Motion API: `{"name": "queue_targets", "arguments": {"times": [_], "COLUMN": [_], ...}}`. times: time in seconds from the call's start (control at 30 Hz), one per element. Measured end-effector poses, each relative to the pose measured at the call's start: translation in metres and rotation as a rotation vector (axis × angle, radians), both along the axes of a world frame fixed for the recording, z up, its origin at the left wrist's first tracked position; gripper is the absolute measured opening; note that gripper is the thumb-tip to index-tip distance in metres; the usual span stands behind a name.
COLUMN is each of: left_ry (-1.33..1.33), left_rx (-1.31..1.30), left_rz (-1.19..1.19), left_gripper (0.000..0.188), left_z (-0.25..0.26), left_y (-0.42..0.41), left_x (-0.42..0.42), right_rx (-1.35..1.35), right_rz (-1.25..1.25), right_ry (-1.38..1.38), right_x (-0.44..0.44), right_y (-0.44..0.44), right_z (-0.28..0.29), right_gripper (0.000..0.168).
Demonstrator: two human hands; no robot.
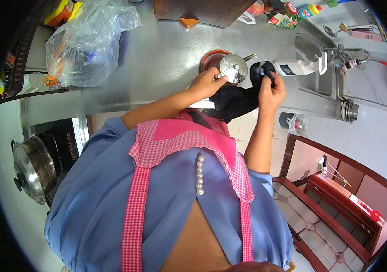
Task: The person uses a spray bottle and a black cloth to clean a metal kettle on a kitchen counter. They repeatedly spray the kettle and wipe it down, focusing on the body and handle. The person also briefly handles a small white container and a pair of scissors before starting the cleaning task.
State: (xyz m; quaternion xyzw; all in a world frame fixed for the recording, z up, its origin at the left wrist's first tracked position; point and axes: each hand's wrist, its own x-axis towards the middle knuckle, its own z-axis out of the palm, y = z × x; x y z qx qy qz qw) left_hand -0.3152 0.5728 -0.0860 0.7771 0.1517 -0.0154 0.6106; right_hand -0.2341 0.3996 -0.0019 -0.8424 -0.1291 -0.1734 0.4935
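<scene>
My left hand [208, 83] grips the near side of a shiny metal teapot [234, 69] with a lid and a spout that points to the right. Behind the pot, to its left, lies a round reddish-brown tray or dish [210, 58]. In my right hand [272, 89] is a black cloth [237, 102], its upper part bunched beside the pot and bearing a whitish patch; the rest hangs over the counter's front edge. A white spray bottle [297, 67] lies on its side just right of the cloth, its nozzle over the sink.
Plastic bags [88, 44] fill the counter's left part. A wooden board [200, 12] stands at the back. The steel sink [317, 81] and faucet [356, 51] are at the right, near several packets and bottles. A lidded steel pot [30, 170] is at the far left.
</scene>
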Motion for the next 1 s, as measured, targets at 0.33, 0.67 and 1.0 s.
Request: {"name": "queue_targets", "arguments": {"times": [0.33,0.67,1.0], "left_ry": [0.018,0.007,-0.022], "left_rx": [0.033,-0.036,-0.032], "left_rz": [-0.019,0.004,0.036], "left_gripper": [0.041,0.036,0.038], "left_z": [0.013,0.006,-0.002], "left_y": [0.006,0.001,0.0], "left_x": [0.002,-0.001,0.0], "right_rx": [-0.389,0.147,-0.147], "right_rz": [0.29,0.234,0.19], "right_ry": [-0.125,0.501,0.253], "right_x": [-0.018,0.016,0.023], "right_y": [0.047,0.033,0.034], "right_z": [0.002,-0.041,-0.036], "right_gripper": [0.024,0.017,0.017]}}
